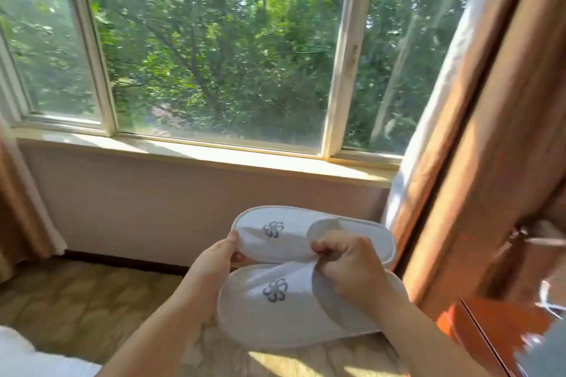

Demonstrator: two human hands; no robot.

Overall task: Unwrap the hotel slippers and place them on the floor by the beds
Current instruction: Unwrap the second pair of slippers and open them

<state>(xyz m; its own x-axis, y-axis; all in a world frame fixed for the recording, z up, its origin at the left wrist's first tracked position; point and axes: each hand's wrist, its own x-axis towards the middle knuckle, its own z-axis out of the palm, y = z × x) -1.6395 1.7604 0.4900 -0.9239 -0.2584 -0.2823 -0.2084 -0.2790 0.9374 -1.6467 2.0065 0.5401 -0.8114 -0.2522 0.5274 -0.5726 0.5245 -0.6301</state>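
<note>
Two white hotel slippers with grey embroidered logos are held side by side in the air above the carpet, toes pointing left. My left hand [219,257] grips the toe edge of the far slipper [284,237], thumb on top. My right hand [346,266] pinches the upper's opening edge of the near slipper [275,312], knuckles curled. No wrapping is visible on either slipper.
A patterned carpet [79,309] lies below. Ahead are a wall and a wide window sill [214,153]. Brown curtains [477,119] hang at the right, with an orange-brown wooden furniture edge [477,333] below. White bedding [27,358] shows at the bottom left corner.
</note>
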